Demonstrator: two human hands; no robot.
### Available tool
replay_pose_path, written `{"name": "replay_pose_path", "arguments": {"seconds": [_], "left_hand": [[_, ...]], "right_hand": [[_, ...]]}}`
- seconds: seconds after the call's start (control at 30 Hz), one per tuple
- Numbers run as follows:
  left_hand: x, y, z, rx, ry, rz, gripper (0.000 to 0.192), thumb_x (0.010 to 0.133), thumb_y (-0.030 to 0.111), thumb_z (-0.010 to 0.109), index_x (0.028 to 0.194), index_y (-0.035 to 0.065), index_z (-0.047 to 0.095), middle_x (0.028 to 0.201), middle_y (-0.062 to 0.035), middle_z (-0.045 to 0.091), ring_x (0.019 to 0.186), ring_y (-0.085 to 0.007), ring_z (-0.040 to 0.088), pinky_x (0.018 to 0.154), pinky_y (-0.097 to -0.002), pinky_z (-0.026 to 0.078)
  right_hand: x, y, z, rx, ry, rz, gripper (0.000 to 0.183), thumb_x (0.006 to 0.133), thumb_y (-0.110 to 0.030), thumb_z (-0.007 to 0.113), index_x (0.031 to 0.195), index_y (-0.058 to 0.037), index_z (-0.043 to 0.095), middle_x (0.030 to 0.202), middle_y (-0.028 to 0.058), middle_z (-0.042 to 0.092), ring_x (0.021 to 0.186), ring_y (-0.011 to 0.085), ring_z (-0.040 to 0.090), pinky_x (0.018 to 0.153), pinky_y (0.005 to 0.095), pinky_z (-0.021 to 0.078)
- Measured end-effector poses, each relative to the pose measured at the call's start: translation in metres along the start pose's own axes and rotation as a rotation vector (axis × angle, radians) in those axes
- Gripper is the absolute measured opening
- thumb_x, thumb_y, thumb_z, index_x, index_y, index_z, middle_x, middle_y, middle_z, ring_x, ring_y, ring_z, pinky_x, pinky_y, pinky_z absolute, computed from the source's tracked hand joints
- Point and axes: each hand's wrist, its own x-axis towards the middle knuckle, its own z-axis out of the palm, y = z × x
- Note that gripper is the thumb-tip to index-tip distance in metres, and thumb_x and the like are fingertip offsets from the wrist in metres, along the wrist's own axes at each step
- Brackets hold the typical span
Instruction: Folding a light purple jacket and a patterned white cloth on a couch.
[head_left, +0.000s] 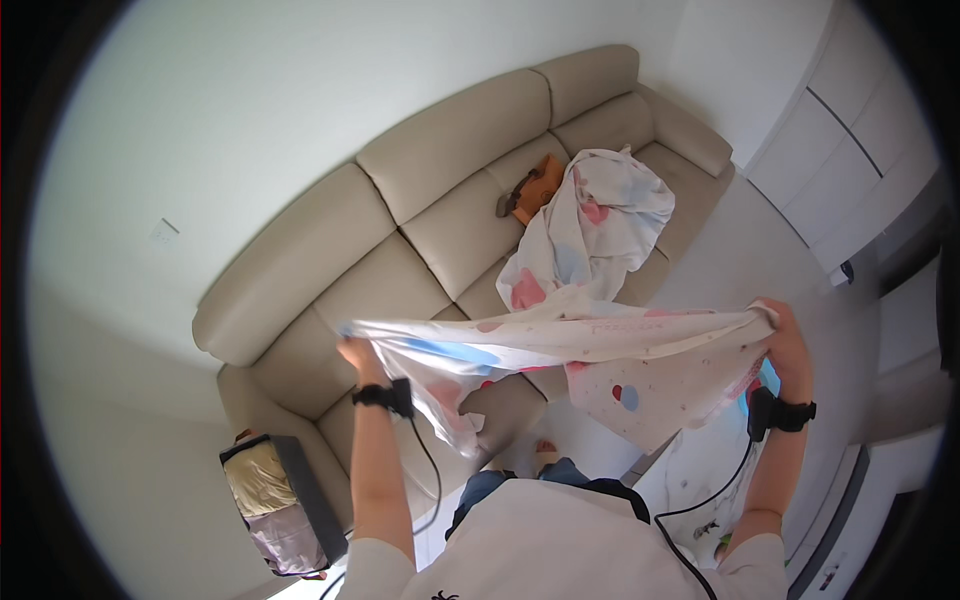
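Observation:
A white cloth (540, 341) printed with pink, red and blue patches is stretched across in front of me. My left hand (360, 352) grips one end of it and my right hand (780, 337) the other. Between them the upper edge runs nearly straight, and loose parts hang below. Behind, more fabric with the same print (592, 225) lies bunched on the sofa seat; it seems to run on into the held part. Both wrists wear a black strap with a small device and a cable.
The beige leather sofa (450, 195) spans the far side. An orange bag (538, 191) rests on it beside the fabric. At the left, a grey storage box (307, 487) holds folded textiles. A marble-topped table (682, 480) is at my right. White cabinets (832, 150) line the right wall.

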Motion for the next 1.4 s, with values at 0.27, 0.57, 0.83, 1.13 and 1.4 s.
{"name": "replay_pose_path", "arguments": {"seconds": [0.27, 0.57, 0.83, 1.13, 1.4], "left_hand": [[-0.031, 0.282, 0.026, -0.486, -0.966, 0.520, 0.016, 0.085, 0.002, 0.043, 0.085, -0.0031, 0.058, 0.076, -0.0024, 0.060, 0.065, -0.0090, 0.053, 0.058, -0.0228, 0.043], [-0.239, 0.151, -0.002, 0.185, -1.794, 0.835, 0.018, 0.063, 0.003, 0.057, 0.080, -0.0001, 0.059, 0.076, -0.0179, 0.058, 0.070, -0.0341, 0.056, 0.060, -0.0377, 0.045], [-0.167, 0.052, -0.046, 0.143, -1.724, -0.226, 0.037, 0.075, 0.027, 0.065, 0.101, 0.0031, 0.055, 0.104, -0.0110, 0.058, 0.091, -0.0242, 0.058, 0.079, -0.0360, 0.046], [-0.144, -0.082, -0.040, 0.444, -1.310, -0.995, 0.067, 0.071, 0.045, 0.069, 0.118, 0.0035, 0.045, 0.110, -0.0190, 0.051, 0.100, -0.0300, 0.052, 0.080, -0.0444, 0.046], [-0.020, -0.082, -0.054, 0.668, -0.515, -0.082, 0.025, 0.082, 0.005, 0.045, 0.102, 0.0021, 0.059, 0.081, -0.0073, 0.062, 0.069, -0.0206, 0.057, 0.059, -0.0321, 0.047]], "right_hand": [[0.015, 0.047, 0.035, 0.164, -0.328, 0.130, 0.030, 0.077, -0.009, 0.057, 0.107, -0.0096, 0.054, 0.088, 0.0011, 0.053, 0.085, 0.0113, 0.049, 0.078, 0.0241, 0.0406], [-0.021, 0.203, 0.215, -0.331, -1.176, 0.446, 0.048, 0.086, -0.047, 0.051, 0.099, -0.0014, 0.058, 0.084, 0.0022, 0.057, 0.077, 0.0114, 0.053, 0.066, 0.0248, 0.0426], [-0.070, 0.241, 0.247, -0.257, -1.276, 0.338, 0.035, 0.076, -0.029, 0.060, 0.096, 0.0006, 0.058, 0.083, 0.0076, 0.060, 0.072, 0.0125, 0.053, 0.060, 0.0285, 0.0415], [-0.117, 0.168, 0.252, -0.207, -1.712, 0.141, 0.030, 0.081, -0.020, 0.058, 0.105, -0.0031, 0.056, 0.092, 0.0085, 0.060, 0.087, 0.0184, 0.054, 0.079, 0.0297, 0.0406], [-0.040, 0.183, 0.155, -0.066, -1.258, 0.300, 0.029, 0.088, -0.025, 0.052, 0.109, -0.0074, 0.058, 0.097, 0.0028, 0.060, 0.089, 0.0105, 0.054, 0.074, 0.0263, 0.0454]]}}
